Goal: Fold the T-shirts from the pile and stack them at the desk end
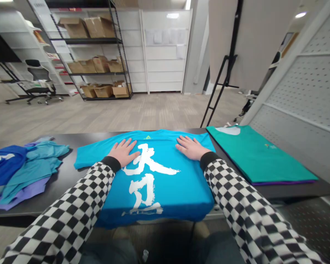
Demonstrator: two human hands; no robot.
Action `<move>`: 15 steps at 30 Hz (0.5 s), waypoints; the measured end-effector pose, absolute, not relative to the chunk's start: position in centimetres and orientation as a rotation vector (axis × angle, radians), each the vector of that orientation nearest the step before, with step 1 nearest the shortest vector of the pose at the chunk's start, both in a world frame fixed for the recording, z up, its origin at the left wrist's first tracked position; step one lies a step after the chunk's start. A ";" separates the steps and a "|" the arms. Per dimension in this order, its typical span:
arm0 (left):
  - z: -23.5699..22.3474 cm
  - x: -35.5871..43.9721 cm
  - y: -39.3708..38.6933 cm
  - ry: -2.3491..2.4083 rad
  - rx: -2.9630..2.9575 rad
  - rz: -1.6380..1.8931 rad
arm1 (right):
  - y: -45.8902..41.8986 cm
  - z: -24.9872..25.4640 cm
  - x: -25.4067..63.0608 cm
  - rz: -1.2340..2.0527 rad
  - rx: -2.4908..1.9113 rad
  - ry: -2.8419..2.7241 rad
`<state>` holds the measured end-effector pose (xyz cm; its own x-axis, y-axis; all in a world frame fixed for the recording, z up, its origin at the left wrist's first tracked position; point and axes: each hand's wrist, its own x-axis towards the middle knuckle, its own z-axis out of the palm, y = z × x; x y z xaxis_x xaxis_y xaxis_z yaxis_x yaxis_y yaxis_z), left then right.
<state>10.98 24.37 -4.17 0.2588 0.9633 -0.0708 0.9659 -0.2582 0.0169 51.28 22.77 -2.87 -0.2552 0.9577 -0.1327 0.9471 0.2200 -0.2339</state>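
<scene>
The left hand (122,152) and right hand (191,147) lie open and flat, palms down with fingers spread, on a folded bright-blue T-shirt (178,194), on either side of its white brush-style lettering (151,161). Black-and-white checked sleeves (244,205) cover both forearms. The shirt rests on a black table (63,183) and hangs over its near edge. Just right of it lies a folded green T-shirt (258,157); to the left sits a loose heap of blue and teal garments (27,165). Beyond the table, metal shelving (123,55) holds cardboard boxes (99,27).
</scene>
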 end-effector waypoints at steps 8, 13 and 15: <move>-0.3 12.5 26.1 1.837 2.412 -0.292 | 22.5 -3.1 52.4 0.117 -1.781 -2.172; 2.4 19.9 29.7 1.682 2.643 0.049 | 24.9 -3.0 55.0 -0.010 -1.870 -1.936; 1.8 23.7 31.1 1.524 2.660 0.155 | 25.6 -3.0 56.4 -0.010 -1.872 -1.904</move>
